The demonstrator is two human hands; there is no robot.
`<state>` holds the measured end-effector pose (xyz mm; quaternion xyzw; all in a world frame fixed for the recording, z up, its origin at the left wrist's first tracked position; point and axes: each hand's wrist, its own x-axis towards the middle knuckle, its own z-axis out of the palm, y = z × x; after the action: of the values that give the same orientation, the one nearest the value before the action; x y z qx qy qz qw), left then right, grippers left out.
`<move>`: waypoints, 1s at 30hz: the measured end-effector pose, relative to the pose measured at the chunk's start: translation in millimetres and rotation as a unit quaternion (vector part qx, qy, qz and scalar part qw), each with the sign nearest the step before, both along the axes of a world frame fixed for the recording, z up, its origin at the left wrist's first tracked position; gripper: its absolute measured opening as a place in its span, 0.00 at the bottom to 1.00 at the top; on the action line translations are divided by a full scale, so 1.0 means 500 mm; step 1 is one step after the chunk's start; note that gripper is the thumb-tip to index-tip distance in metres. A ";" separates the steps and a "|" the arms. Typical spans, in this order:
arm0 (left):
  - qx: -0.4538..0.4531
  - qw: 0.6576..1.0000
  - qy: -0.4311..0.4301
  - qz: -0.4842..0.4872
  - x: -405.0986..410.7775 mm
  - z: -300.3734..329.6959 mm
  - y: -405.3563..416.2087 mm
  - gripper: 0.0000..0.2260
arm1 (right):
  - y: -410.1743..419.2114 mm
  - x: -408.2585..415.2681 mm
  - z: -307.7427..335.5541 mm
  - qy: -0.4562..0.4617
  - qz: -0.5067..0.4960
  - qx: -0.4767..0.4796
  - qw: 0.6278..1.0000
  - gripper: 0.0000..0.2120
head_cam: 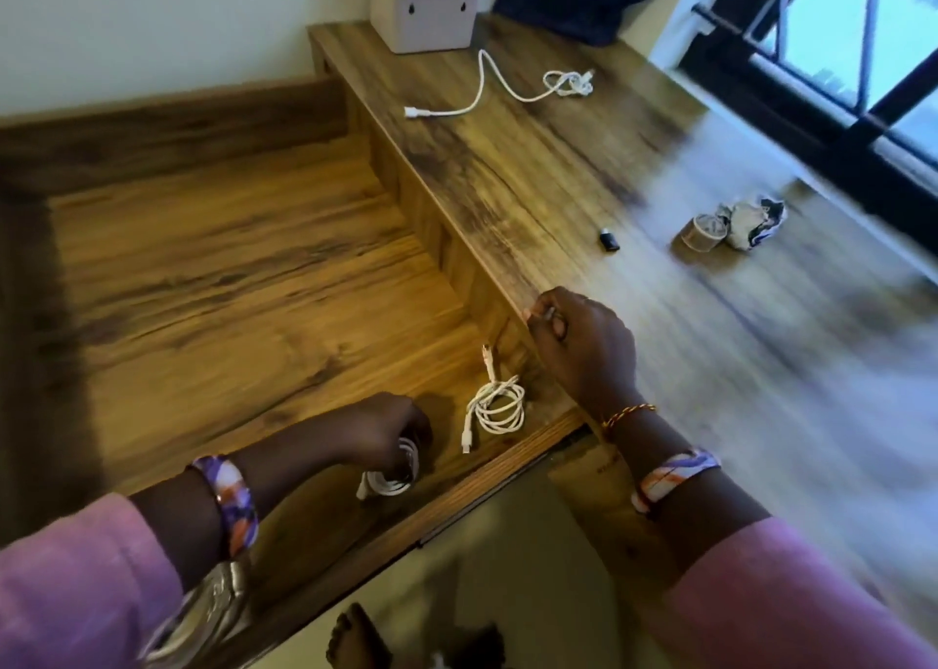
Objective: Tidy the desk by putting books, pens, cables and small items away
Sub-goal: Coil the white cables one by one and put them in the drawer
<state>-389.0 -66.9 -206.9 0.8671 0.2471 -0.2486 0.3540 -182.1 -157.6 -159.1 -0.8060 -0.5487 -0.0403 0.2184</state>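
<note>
Two hands at an open drawer beside a wooden bench.

Nearest, the left hand (378, 427) reaches into the drawer (228, 272), fingers curled around a white coiled cable (388, 478) at its near edge. Just right of it, a second white coiled cable (496, 407) lies loose on the drawer floor. The right hand (578, 343) sits at the bench (558, 171) edge, fingers clenched around something small that cannot be made out. Farther on the bench lie a small black adapter (609, 240), a tape roll (703, 233) touching crumpled paper (754, 223), then a loose white cable (507, 87) near a pale holder (424, 14) at the far end. No readable writing shows anywhere.
</note>
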 end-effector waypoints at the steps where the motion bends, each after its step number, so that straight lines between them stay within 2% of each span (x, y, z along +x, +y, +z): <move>1: 0.000 1.000 -0.003 -0.003 -0.002 0.001 0.006 0.18 | 0.000 0.000 0.002 -0.002 0.004 -0.001 1.000 0.07; 4: -0.006 0.999 -0.034 -0.010 0.005 0.008 0.017 0.14 | 0.002 0.003 0.002 -0.006 0.018 0.000 1.000 0.08; 8: -0.107 0.989 -0.089 0.039 0.030 0.018 0.011 0.18 | 0.004 0.009 -0.001 -0.014 0.024 0.002 1.000 0.08; 10: -0.085 0.990 -0.089 0.072 0.034 0.016 0.002 0.17 | 0.003 0.011 -0.002 -0.011 0.027 0.008 1.000 0.08; 12: 0.004 0.992 -0.065 0.109 0.027 0.013 0.005 0.16 | 0.004 0.010 0.000 -0.005 0.026 0.004 1.000 0.08; 14: 0.070 0.992 0.006 0.108 0.016 0.020 0.019 0.13 | 0.017 0.018 0.005 -0.015 0.042 0.002 0.999 0.07; 16: -0.004 0.992 0.059 0.107 0.010 0.023 0.027 0.03 | 0.044 0.031 0.015 -0.020 0.069 -0.033 0.997 0.08; 18: -0.071 0.989 0.069 0.111 0.014 0.025 0.022 0.03 | 0.084 0.046 0.026 -0.015 0.116 -0.067 0.991 0.09; 20: -0.076 0.987 0.058 0.127 0.027 0.029 0.019 0.02 | 0.120 0.060 0.035 0.000 0.161 -0.076 0.984 0.11; 22: -0.098 0.986 0.081 0.112 0.047 0.044 0.025 0.10 | 0.145 0.070 0.039 0.001 0.182 -0.083 0.980 0.12; 24: -0.111 0.985 0.115 0.071 0.068 0.067 0.047 0.13 | 0.162 0.082 0.038 -0.013 0.181 -0.075 0.981 0.13; 26: -0.083 0.990 0.081 0.079 0.090 0.110 0.086 0.13 | 0.172 0.091 0.038 -0.033 0.167 -0.069 0.983 0.14; 28: -0.056 0.985 -0.032 0.162 0.116 0.160 0.131 0.10 | 0.172 0.096 0.036 -0.040 0.163 -0.072 0.983 0.14; 30: -0.027 0.944 -0.165 0.286 0.156 0.210 0.177 0.07 | 0.172 0.100 0.033 -0.025 0.158 -0.086 0.983 0.13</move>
<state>-310.9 21.7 -101.9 0.7791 0.4158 0.0029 0.4691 -131.9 -71.5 -142.5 -0.7238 -0.6756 0.0220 0.1386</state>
